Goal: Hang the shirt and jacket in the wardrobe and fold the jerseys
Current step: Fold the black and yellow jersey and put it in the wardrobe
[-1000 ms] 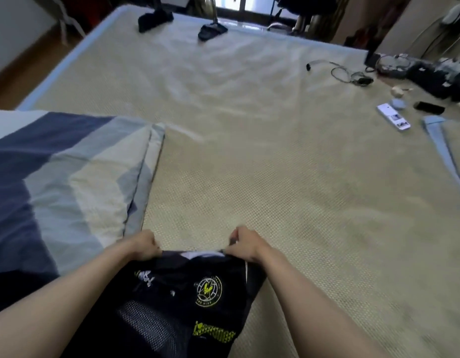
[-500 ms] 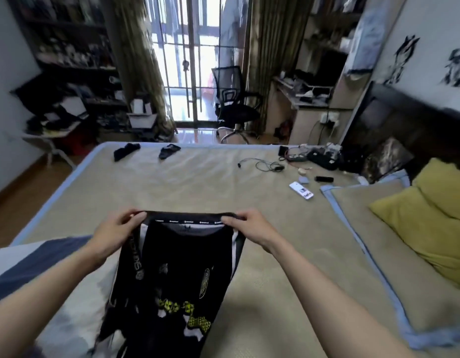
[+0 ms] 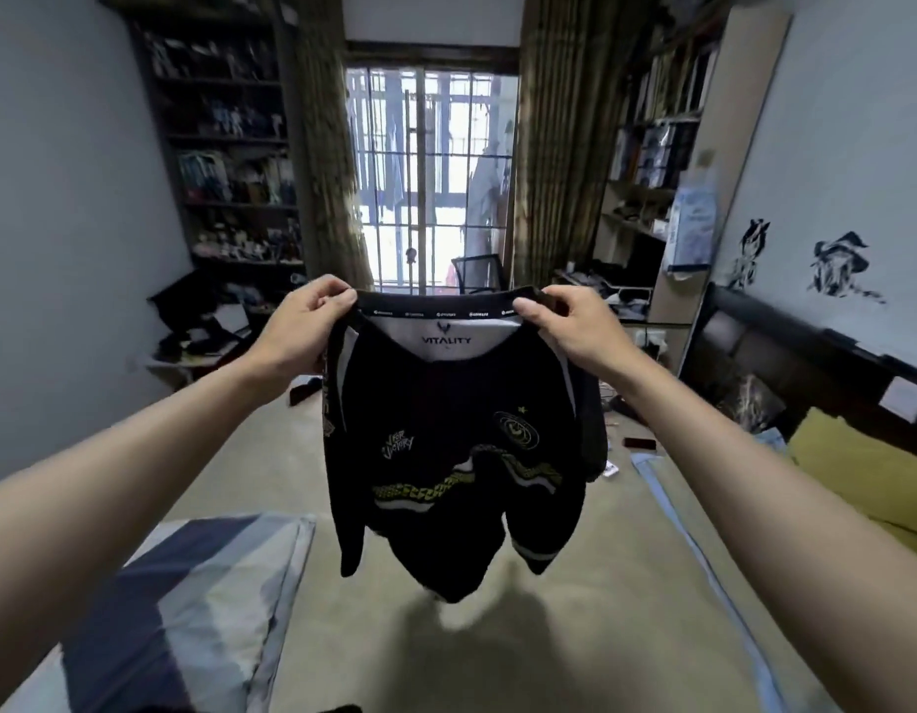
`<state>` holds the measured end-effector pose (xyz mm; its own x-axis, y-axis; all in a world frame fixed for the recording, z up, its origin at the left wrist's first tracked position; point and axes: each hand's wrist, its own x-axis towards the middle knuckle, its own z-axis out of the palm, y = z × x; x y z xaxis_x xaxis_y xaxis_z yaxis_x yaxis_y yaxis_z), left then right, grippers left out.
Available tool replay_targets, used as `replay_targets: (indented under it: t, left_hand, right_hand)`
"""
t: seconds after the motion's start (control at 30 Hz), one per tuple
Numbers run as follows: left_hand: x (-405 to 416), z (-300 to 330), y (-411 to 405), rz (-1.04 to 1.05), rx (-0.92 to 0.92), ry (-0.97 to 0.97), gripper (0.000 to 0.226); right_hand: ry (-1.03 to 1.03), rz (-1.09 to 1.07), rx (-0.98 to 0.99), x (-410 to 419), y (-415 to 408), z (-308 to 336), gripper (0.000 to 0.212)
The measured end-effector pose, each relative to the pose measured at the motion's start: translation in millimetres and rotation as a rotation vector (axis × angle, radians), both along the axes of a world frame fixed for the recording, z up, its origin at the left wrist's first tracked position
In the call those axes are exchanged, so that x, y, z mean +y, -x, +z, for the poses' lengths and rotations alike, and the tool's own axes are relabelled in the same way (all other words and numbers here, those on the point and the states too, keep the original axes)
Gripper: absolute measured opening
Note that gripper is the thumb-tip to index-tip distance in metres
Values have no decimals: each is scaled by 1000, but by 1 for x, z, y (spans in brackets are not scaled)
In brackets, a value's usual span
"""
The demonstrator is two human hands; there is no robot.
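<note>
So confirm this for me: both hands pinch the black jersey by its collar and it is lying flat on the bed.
Not quite. In the head view the left hand and right hand do pinch the black jersey by its collar, but it is not lying flat on the bed: it hangs in the air above it, clear of the surface.

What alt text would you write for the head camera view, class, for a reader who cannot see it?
A person's left hand and right hand pinch the collar of a black jersey and hold it up so it hangs over a bed. Behind it are a barred window, curtains and cluttered shelves.
</note>
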<state>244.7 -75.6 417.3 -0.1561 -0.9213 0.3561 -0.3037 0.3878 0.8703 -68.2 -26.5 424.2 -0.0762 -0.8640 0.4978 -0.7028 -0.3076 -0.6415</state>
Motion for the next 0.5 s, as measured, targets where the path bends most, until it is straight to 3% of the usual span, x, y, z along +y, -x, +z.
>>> replay_targets:
  t: [0.13, 0.37, 0.5]
  left_hand:
    - [39, 37, -5, 2, -32, 185, 23]
    - [107, 79, -17, -64, 3, 330, 22]
    - [150, 89, -39, -181, -87, 386, 21]
  right_hand:
    - [111, -45, 67, 51, -11, 47, 47]
    - [181, -151, 185, 145, -24, 83, 57]
    - [209, -132, 133, 203, -36, 93, 54]
